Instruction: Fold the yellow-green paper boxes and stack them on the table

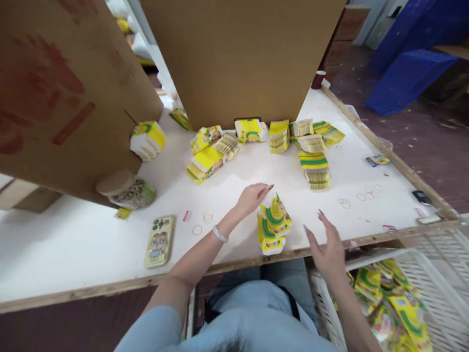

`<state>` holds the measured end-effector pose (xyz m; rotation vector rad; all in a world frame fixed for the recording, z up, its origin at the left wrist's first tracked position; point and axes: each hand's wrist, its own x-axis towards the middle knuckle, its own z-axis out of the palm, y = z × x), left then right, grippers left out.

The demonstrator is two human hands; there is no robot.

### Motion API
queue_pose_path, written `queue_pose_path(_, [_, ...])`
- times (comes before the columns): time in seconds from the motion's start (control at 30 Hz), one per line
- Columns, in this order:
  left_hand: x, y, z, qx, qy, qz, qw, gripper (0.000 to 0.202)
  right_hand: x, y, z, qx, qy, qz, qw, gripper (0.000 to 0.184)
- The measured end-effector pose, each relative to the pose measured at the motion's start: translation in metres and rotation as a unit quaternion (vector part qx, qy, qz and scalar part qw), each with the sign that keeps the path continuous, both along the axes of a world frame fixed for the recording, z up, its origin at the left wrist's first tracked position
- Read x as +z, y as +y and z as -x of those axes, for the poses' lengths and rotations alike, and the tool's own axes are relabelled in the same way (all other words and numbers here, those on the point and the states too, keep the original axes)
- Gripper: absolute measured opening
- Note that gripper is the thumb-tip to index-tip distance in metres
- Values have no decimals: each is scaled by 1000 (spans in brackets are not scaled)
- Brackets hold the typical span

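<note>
A loose pile of yellow-and-green printed card packets (pixel 273 227) lies near the table's front edge, between my two hands. My left hand (pixel 253 198) is just above and left of the pile, its fingers stretched out to the right and nothing visible in them. To the right of the pile, my right hand (pixel 329 248) hovers at the table edge with thumb and fingers spread, empty. Farther back stand bundled stacks of similar packets, among them a banded stack (pixel 314 170) and a yellow bundle (pixel 205 164).
Thin rubber bands (pixel 369 192) lie at right. A phone (pixel 159 242) and a tipped jar (pixel 128 190) are at left. Large cardboard boxes (pixel 242 58) rise behind. A white plastic basket (pixel 432 288) holding packets (pixel 399 303) stands below the table's right front.
</note>
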<state>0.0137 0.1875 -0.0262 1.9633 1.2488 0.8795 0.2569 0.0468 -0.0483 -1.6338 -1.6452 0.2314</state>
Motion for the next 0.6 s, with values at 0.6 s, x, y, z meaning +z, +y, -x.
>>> queue_pose_path(0.6, [-6, -125, -19, -181, -166, 24, 969, 89, -20, 16, 78, 61, 180, -73, 979, 53])
